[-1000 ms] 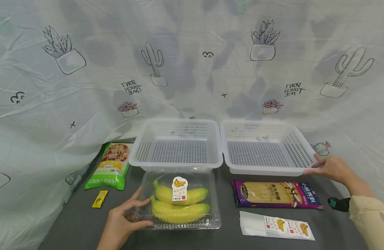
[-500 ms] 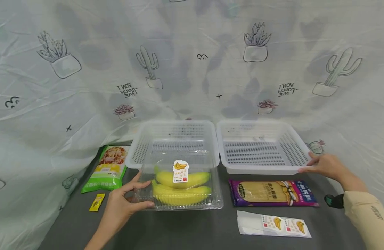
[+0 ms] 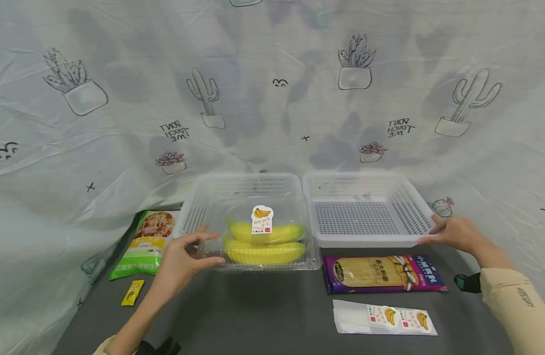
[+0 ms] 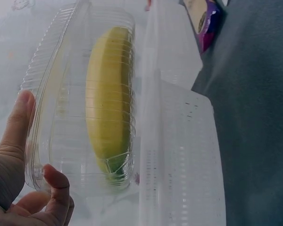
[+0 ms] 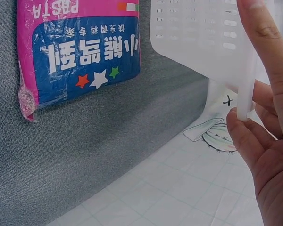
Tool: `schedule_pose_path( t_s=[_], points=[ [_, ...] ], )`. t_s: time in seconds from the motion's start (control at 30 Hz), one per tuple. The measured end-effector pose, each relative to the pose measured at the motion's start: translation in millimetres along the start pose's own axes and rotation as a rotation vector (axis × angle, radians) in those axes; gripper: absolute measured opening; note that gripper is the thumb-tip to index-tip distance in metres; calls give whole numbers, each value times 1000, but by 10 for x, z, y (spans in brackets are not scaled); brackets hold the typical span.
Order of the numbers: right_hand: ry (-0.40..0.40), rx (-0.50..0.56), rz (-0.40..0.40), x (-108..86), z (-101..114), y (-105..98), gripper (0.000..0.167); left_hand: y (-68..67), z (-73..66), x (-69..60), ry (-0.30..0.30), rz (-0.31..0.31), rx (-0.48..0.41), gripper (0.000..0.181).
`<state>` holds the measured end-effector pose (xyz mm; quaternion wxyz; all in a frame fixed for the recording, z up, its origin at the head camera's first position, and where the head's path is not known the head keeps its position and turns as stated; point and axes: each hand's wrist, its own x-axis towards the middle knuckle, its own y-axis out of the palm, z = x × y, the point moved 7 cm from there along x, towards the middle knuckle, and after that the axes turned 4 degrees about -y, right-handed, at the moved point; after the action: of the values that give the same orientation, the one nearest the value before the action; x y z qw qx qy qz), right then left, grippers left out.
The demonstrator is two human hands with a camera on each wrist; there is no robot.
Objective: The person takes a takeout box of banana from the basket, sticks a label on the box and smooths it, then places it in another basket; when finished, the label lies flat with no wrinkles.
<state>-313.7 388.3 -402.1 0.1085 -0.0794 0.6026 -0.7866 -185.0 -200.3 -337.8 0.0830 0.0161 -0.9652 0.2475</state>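
A clear plastic clamshell box point(image 3: 272, 266) with two bananas point(image 3: 265, 252) inside and a banana sticker point(image 3: 262, 220) on its lid is held up in front of the left basket. My left hand point(image 3: 183, 261) grips the box's left edge, thumb in front; in the left wrist view the box point(image 4: 75, 141) stands above the basket rim. My right hand point(image 3: 460, 239) pinches the right front corner of the right white basket point(image 3: 365, 241). In the right wrist view the fingers hold that basket's rim point(image 5: 247, 89). Part of the left white basket point(image 3: 188, 212) is hidden behind the box.
A purple pasta packet point(image 3: 383, 273) lies before the right basket, with a strip of banana stickers point(image 3: 387, 318) nearer me. At left are a green food bag point(image 3: 145, 244) and a small yellow sachet point(image 3: 132, 293). A patterned cloth point(image 3: 263, 98) hangs behind.
My left hand has raised the clamshell box from the table and carried it forward, over the front of the left basket. The right hand keeps its hold on the right basket's corner.
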Motion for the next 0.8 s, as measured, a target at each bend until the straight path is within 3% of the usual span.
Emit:
schedule_pose_path(
  t_s=[0.33, 0.6, 0.8],
  points=[
    [9, 6, 9, 1, -4, 8, 59, 197, -78, 320, 40, 46, -114, 49],
    [-14, -20, -8, 19, 15, 0, 62, 372, -185, 550, 140, 14, -45, 46],
    [-6, -10, -13, 24, 2, 4, 62, 538, -264, 690, 166, 16, -43, 47]
  ],
)
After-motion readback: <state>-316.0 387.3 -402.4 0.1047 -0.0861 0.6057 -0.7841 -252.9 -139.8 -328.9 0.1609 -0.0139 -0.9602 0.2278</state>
